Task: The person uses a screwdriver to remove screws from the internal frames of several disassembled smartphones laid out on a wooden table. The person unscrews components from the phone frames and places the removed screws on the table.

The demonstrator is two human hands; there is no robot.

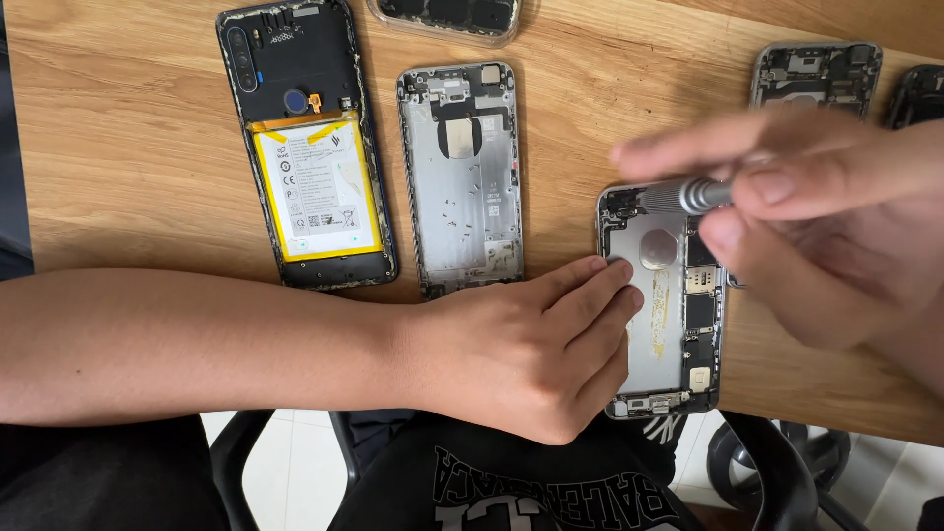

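Note:
An opened silver phone body [661,324] with its circuit board showing lies at the near edge of the wooden table [128,147]. My left hand [536,349] rests flat on the phone's left side, fingers pressed against it. My right hand [826,221] hovers over the phone's top right and pinches a small metal screwdriver [688,197], its tip pointing left toward the phone's upper corner. The hand is blurred.
An empty silver phone shell [462,177] lies left of the worked phone. Farther left is a black phone [307,147] with a yellow-edged battery exposed. More stripped phone frames sit at the top [447,15] and top right [814,74]. Chair legs show below the table edge.

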